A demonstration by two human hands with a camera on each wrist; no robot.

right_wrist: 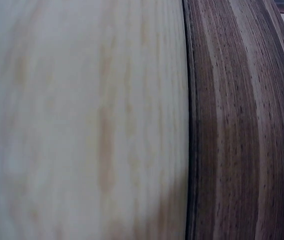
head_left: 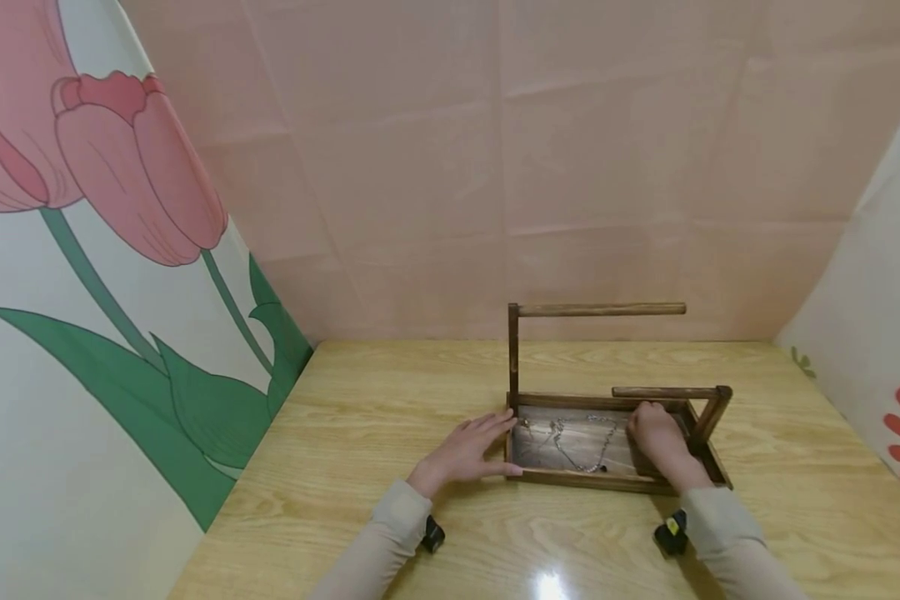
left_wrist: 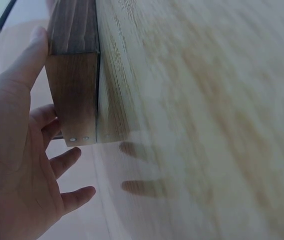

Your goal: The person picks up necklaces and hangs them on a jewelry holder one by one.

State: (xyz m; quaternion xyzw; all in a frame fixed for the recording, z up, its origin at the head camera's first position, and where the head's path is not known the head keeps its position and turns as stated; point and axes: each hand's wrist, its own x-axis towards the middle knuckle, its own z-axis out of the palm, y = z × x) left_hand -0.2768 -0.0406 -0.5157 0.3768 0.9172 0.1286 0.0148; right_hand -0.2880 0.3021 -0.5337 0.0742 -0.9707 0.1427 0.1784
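Note:
A dark brown wooden jewelry stand has a shallow tray [head_left: 585,478] and lies in front of me on the table. In the tray is a silvery chain necklace [head_left: 587,468], spread in a loop, with finer chain beside it at the left. My left hand [head_left: 461,451] touches the tray's left end, thumb near the front corner and fingers extended along the side. In the left wrist view that hand [left_wrist: 24,150] spreads around the wooden end. My right hand [head_left: 658,437] reaches into the tray's right part, its fingers bent downward and their tips hidden.
The stand's tall left post carries a long bar [head_left: 600,310]; a lower bar [head_left: 663,392] extends from the right post, just above my right hand. Light wood-grain table [head_left: 390,375] surrounds the stand. A pink backdrop [head_left: 420,167] rises behind, with a tulip-printed panel [head_left: 135,158] at left.

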